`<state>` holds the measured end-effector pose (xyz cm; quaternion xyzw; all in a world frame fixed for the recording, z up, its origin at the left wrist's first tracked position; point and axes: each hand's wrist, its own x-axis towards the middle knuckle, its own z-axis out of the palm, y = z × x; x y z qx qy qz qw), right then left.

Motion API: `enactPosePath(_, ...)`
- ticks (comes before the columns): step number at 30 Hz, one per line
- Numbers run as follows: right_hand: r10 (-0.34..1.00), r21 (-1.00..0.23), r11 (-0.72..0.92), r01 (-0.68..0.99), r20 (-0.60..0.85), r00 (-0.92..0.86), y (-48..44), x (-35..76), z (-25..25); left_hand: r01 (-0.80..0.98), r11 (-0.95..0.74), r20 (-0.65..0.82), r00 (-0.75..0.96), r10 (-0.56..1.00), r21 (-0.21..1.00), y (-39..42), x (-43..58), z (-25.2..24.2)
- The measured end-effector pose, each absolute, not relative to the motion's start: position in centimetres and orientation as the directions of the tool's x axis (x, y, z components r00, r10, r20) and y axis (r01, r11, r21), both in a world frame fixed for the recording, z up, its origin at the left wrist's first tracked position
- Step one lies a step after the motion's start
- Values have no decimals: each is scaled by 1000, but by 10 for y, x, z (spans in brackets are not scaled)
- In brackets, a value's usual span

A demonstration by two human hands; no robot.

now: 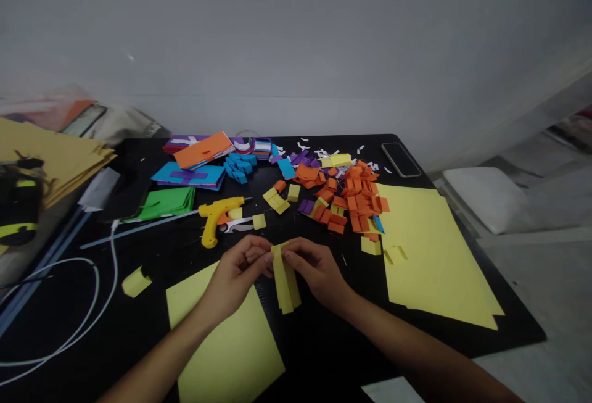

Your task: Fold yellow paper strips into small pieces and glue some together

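Between both hands hangs a folded strip of yellow paper [287,282], creased lengthwise, its lower end over the black table. My left hand [243,267] pinches its top left edge between thumb and fingers. On the other side, my right hand [319,270] grips the top right edge the same way. A yellow paper sheet [231,347] lies under my left forearm. Just beyond the hands are a yellow glue gun [213,218], scissors [238,225] partly covered by paper, and small folded yellow pieces [276,201].
Orange folded pieces [361,199] are heaped at the back right, beside large yellow sheets [430,249] and a phone [401,160]. Stacks of blue paper [185,174], green paper [166,203] and orange paper [203,150] sit back left. A white cable [113,279] loops at left.
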<state>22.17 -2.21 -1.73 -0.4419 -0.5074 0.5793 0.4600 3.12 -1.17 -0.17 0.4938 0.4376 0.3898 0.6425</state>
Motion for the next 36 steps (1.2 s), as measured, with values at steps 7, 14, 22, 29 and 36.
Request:
enactPosePath(7, 983, -996, -81, -32, -74, -167, -24, 220, -21, -85, 216, -181, 306, 935, 973, -13, 31, 1)
enactPosePath(14, 961, -989, 149, -19, 149, -232, -18, 226, -18, -29, 201, -179, 347, 921, 979, -13, 30, 2)
enactPosePath(22, 967, -993, 115, -4, 113, -228, -14, 227, -20, 6, 186, -177, 351, 920, 982, -12, 30, 4)
enactPosePath(29, 972, -996, 85, 20, 78, -221, -15, 227, -19, 26, 171, -169, 350, 921, 985, -12, 29, 6)
enactPosePath(36, 968, -993, 96, 62, 79, -238, -18, 227, -17, 55, 155, -164, 342, 925, 986, -12, 29, 6)
